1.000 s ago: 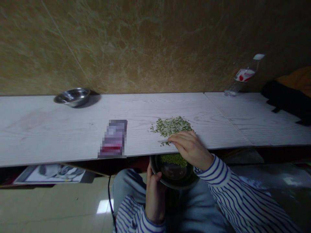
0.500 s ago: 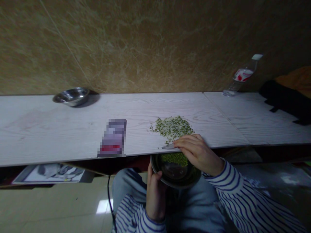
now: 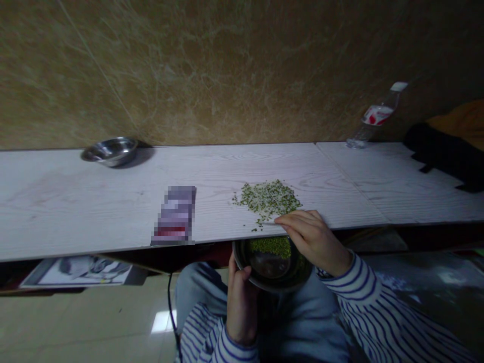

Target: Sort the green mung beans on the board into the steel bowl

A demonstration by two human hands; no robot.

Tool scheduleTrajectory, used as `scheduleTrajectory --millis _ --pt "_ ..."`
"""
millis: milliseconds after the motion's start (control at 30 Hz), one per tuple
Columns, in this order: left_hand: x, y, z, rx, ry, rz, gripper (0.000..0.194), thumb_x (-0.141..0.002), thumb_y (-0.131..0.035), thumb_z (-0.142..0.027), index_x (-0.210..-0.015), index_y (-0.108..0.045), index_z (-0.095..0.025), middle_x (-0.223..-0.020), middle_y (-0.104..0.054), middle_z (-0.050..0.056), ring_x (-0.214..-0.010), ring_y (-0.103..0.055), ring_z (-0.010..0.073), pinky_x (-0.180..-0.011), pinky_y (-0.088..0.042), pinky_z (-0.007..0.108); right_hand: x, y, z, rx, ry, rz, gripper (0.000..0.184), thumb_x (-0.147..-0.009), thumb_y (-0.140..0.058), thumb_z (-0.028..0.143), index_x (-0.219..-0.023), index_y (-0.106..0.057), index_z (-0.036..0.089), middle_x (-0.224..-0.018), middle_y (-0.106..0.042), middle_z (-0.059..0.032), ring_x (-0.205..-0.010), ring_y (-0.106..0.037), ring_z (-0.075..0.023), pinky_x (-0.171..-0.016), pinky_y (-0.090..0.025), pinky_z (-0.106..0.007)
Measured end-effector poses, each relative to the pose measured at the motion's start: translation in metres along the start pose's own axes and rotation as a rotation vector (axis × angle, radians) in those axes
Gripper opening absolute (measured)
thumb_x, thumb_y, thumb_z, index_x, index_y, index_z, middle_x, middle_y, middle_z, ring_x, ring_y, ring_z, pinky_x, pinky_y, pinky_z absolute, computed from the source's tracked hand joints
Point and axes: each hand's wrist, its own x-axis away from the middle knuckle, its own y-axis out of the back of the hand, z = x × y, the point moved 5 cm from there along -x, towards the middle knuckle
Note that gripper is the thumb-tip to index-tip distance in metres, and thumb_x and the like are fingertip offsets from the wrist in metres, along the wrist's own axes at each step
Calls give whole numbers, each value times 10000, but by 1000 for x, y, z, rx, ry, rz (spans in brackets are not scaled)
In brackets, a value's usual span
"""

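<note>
A loose pile of small green beans and white grains lies on the white wood-grain tabletop, set back from the front edge. Just to the near side of this pile, a few stray beans lie between it and that edge. The right hand, at the pile's near right, pinches a thin pale utensil between thumb and fingertips; its tip points left, beside the strays, and I cannot tell whether it is a spoon or a blade. Below the pile, at the tabletop's lip, the left hand grips a deep bowl, thumb hooked over the rim and the other fingers along the outer wall. Green beans fill the bowl's far side; the edge and right hand hide part of its rim. Left of the pile, across a stretch of wood grain, a pixelated rectangular item reaches the front edge. Farther left and behind the pile, 1 shallow steel bowl sits near the marbled wall. Well right and behind, a white-capped plastic bottle stands, with black fabric beyond it.
</note>
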Motion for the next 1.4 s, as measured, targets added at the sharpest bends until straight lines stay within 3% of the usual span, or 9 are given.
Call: scheduleTrajectory --millis 1100,1400 --pt "3 -1 0 15 13 -13 591 -821 -539 -209 -1394 -436 -308 -1348 -573 33 -1251 -497 266 -1029 -384 397 2 -1 4 42 -30 -34 251 -918 -491 107 -1100 -631 209 -991 -723 -34 -941 -627 -177 -792 -393 -346" --pt "1 0 1 25 19 -22 597 -822 -534 -203 -1399 -424 -307 -1340 -579 37 -1254 -494 268 -1023 -392 402 1 -1 10 29 12 8 254 -913 -478 109 -1074 -649 206 -1001 -727 -46 -964 -631 -178 -819 -408 -346"
